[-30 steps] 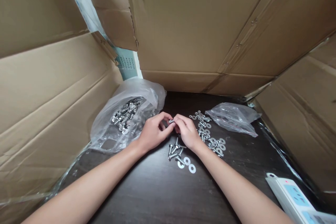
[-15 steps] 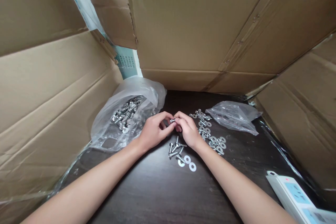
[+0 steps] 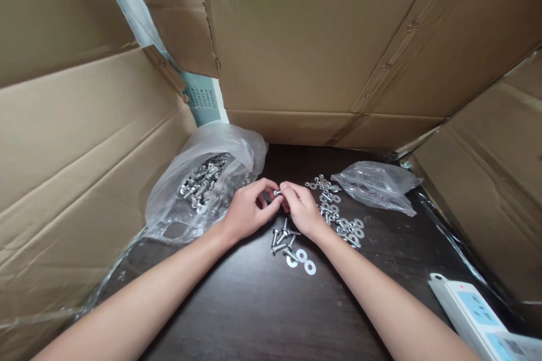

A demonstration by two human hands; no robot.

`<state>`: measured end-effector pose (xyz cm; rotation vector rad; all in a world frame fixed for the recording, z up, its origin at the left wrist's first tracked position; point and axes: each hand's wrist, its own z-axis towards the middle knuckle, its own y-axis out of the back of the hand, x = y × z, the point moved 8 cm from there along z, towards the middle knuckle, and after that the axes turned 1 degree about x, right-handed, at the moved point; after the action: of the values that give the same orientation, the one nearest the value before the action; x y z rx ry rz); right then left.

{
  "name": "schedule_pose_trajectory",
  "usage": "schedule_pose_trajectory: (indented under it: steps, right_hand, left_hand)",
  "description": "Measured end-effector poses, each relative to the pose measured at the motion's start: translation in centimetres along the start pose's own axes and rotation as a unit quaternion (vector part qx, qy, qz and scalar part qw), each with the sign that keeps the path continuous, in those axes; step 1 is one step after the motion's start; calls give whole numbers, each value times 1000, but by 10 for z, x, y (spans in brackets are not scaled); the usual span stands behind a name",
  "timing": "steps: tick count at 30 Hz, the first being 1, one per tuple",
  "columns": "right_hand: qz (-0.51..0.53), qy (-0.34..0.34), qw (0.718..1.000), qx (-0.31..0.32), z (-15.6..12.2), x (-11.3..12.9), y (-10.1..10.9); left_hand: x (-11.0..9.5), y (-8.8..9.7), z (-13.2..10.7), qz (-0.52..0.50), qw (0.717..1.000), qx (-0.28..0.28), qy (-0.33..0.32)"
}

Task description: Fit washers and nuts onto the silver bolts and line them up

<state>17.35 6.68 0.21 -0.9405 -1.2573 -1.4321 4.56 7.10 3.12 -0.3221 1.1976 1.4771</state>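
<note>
The fingertips of the right hand (image 3: 301,208) have shifted slightly since 0.5 s ago; the loose pieces lie as before, so handling continues on the same small part. Nearest lie 3 washers (image 3: 305,268), with a cluster of bolts (image 3: 290,256) just beyond. Above these, the left hand (image 3: 248,208) pinches a small metal fastener (image 3: 277,193) between thumb and finger, the right fingertips closed at its other end. Its long axis runs roughly left to right; which end points where is too small to tell. Farther off sits a filled plastic bag (image 3: 239,134).
</note>
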Motion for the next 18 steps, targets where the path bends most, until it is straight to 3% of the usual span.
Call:
schedule_pose_trajectory:
  steps: [10, 18]
  right_hand:
    - [46, -11, 999, 17, -1, 3, 1]
    - [19, -6, 1000, 16, 0, 0, 1]
  left_hand:
    - [2, 1, 0, -15, 1000, -8, 14]
    - [0, 1, 0, -13, 1000, -4, -5]
